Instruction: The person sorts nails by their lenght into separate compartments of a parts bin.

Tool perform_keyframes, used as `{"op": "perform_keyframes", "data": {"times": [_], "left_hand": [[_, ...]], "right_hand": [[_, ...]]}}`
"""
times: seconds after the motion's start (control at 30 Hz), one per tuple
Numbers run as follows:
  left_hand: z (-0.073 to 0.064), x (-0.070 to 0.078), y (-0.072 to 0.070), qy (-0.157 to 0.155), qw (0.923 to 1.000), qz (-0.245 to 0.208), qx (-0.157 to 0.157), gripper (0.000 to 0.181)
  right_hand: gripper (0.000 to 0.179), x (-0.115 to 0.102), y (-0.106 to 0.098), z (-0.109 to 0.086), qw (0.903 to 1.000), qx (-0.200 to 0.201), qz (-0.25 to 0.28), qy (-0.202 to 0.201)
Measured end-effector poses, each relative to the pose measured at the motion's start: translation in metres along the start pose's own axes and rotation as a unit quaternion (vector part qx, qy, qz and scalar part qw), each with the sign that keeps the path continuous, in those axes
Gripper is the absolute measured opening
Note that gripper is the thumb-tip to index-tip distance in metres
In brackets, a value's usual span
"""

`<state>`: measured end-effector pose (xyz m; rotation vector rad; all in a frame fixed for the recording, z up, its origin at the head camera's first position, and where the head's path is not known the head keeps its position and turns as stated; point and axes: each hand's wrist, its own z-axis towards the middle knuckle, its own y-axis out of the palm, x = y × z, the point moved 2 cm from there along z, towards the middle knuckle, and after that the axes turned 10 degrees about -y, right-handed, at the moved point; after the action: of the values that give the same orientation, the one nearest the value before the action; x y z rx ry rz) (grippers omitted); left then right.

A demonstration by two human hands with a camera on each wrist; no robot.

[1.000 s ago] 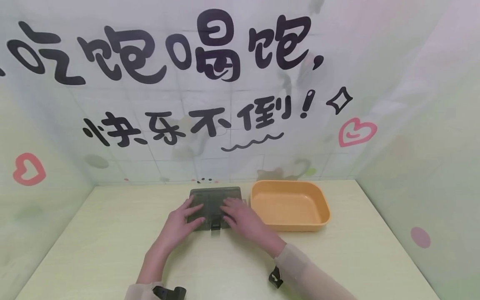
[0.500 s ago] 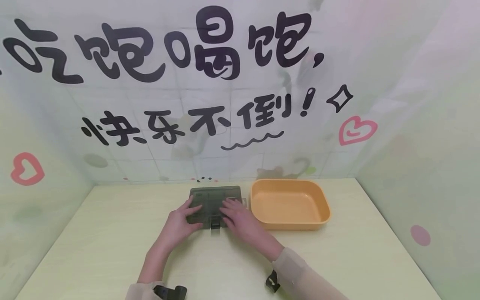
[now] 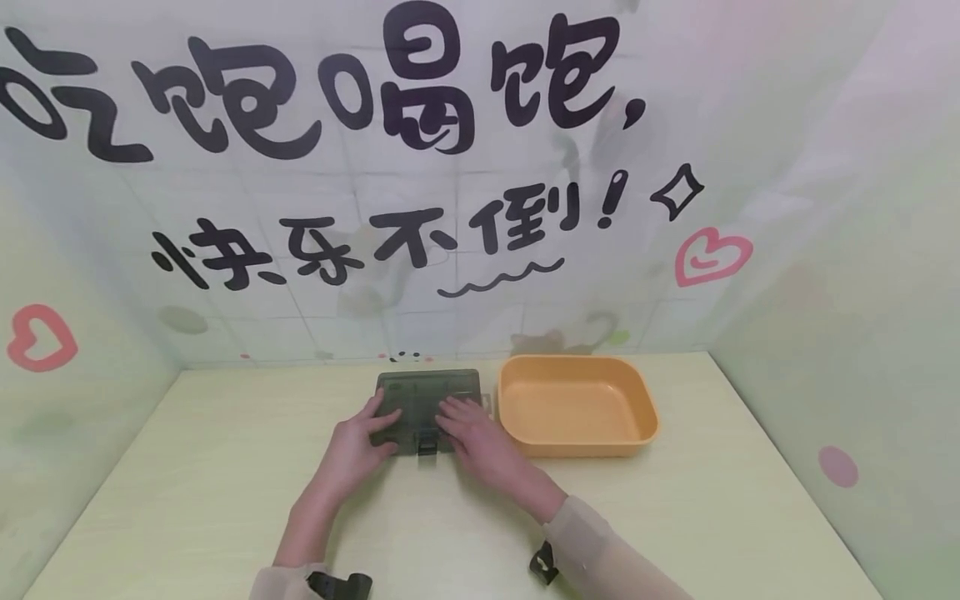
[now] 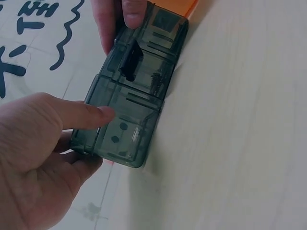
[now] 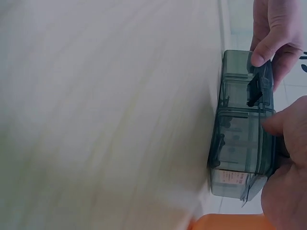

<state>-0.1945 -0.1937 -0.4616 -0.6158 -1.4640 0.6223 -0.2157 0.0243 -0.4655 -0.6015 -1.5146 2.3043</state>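
Note:
A dark translucent plastic organizer box [image 3: 423, 398] with its lid down lies near the back wall. My left hand [image 3: 352, 454] grips its left end, thumb on the front edge and fingers over the lid and side. My right hand [image 3: 491, 446] holds the right part, with fingers along the lid and its thumb at the front edge. The black front latch [image 4: 130, 61] sticks outward. In the right wrist view, a clear tab [image 5: 248, 190] stands out from the box's right end. Small dark pieces and a coil-like spring [image 4: 156, 82] show through the wall.
An orange rectangular tray [image 3: 573, 450] stands just right of the box. The pale wooden table [image 3: 420, 533] stretches toward me. A printed backdrop [image 3: 450, 325] rises behind it, with patterned side walls at left and right.
My left thumb has drawn back from the lid to the box's front edge. My right hand stays nearly in place on the lid. The head view has shifted slightly.

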Motion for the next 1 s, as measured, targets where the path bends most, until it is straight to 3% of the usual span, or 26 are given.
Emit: {"op": "perform_keyframes", "data": {"times": [0.4, 0.57, 0.77, 1.0], "left_hand": [[-0.004, 0.008, 0.001, 0.023, 0.9993, 0.027, -0.009, 0.051], [-0.003, 0.007, 0.002, 0.024, 0.9995, 0.019, -0.003, 0.050], [-0.004, 0.006, 0.002, 0.000, 0.9999, 0.003, -0.015, 0.051], [-0.003, 0.001, 0.004, -0.001, 0.9997, -0.023, -0.005, 0.048]], "right_hand": [[0.057, -0.002, 0.002, -0.005, 0.9993, -0.027, -0.003, 0.026], [0.064, -0.001, 0.004, -0.004, 0.9989, -0.020, 0.012, 0.041], [0.070, 0.002, 0.009, 0.002, 0.9976, -0.008, 0.027, 0.064], [0.069, 0.003, 0.014, 0.008, 0.9972, 0.022, 0.013, 0.070]]}}
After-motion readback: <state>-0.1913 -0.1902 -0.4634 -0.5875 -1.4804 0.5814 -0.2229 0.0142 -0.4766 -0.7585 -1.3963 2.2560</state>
